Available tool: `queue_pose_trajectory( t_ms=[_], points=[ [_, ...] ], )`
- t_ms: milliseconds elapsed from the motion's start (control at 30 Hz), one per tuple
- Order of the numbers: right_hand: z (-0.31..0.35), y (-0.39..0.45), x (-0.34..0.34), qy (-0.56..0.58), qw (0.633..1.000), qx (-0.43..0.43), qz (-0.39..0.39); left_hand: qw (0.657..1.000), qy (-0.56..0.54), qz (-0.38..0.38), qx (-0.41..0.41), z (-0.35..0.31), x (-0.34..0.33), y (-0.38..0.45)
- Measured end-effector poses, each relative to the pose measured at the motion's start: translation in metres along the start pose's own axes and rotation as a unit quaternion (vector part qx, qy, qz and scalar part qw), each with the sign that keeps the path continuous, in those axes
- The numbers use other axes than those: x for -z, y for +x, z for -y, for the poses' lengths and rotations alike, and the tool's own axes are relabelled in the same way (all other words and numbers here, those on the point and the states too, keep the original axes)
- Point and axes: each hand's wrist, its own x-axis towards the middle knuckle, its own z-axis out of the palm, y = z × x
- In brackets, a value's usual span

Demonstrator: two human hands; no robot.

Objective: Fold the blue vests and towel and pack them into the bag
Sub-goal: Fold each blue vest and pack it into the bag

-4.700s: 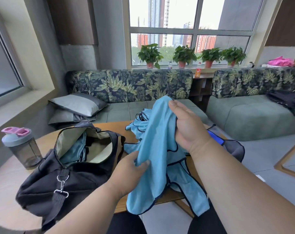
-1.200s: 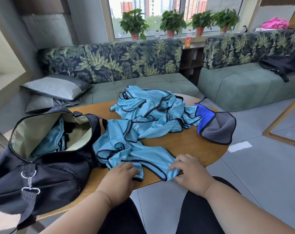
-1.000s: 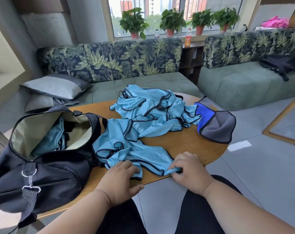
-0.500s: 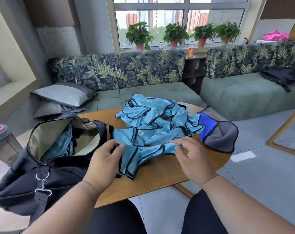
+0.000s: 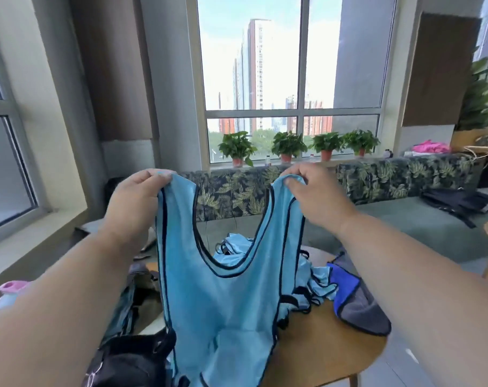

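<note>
A light blue vest (image 5: 223, 308) with dark trim hangs spread out in the air in front of me. My left hand (image 5: 134, 202) pinches its left shoulder strap and my right hand (image 5: 312, 194) pinches the right strap. Behind it, a pile of more blue vests (image 5: 315, 280) lies on the wooden table (image 5: 321, 356). A blue and grey towel (image 5: 354, 303) sits at the table's right side. The black bag (image 5: 128, 356) stands open at lower left, mostly hidden by the vest and my left arm.
A bottle with a pink lid (image 5: 8, 294) stands at far left. Leaf-patterned sofas (image 5: 237, 194) run behind the table under a window sill with potted plants (image 5: 287, 143). A black backpack (image 5: 457, 202) lies on the right sofa.
Both hands took the vest off the table and raised it by its shoulder straps, so it now hangs open. My view tilted upward toward the window.
</note>
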Motion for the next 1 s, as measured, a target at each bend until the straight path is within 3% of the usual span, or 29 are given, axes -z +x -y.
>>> queue_pose_trajectory(
  t_ms=[233, 467, 633, 800, 1000],
  points=[
    [0.051, 0.039, 0.046, -0.011, 0.999, 0.0, -0.054, 0.999, -0.05, 0.012, 0.012, -0.067, 0.019, 0.01],
    [0.047, 0.039, 0.056, 0.053, 0.992, -0.063, -0.095, 0.997, -0.059, -0.041, 0.007, -0.06, 0.045, 0.012],
    [0.05, 0.037, 0.058, 0.089, 0.99, -0.071, -0.079, 0.994, -0.088, -0.061, 0.013, -0.055, 0.06, 0.013],
    [0.069, 0.031, 0.064, 0.132, 0.989, -0.015, -0.067, 0.993, -0.101, -0.031, -0.052, -0.078, 0.062, 0.001],
    [0.11, 0.023, 0.081, 0.273, 0.959, 0.07, 0.009, 0.962, -0.242, 0.07, -0.102, -0.113, 0.079, 0.001]
  ],
)
